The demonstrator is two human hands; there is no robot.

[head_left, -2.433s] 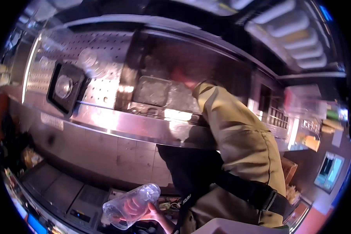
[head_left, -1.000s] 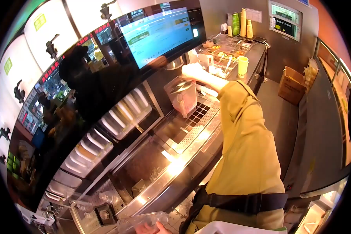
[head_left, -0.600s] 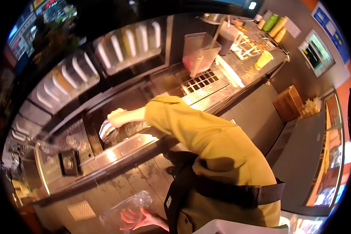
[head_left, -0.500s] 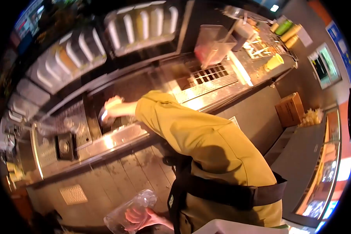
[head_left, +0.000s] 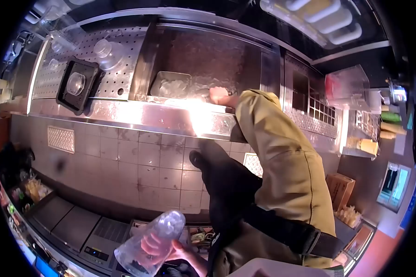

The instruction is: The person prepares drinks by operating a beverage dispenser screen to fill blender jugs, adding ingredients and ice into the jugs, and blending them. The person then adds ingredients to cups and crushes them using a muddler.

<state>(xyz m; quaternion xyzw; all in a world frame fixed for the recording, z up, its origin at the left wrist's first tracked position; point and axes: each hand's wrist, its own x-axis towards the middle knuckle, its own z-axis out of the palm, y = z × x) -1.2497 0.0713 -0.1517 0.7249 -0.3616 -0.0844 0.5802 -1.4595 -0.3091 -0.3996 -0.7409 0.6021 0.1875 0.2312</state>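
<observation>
Left hand (head_left: 174, 251) wrapped round clear cup (head_left: 158, 231) – bottom of frame, left of centre, cup tilted. Right hand (head_left: 220, 96) in ice bin (head_left: 203, 44), upper centre – can't tell grip.

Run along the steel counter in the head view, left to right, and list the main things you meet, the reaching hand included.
Black tray → small rectangular tub → right hand → square-holed grate → yellowish cup.
</observation>
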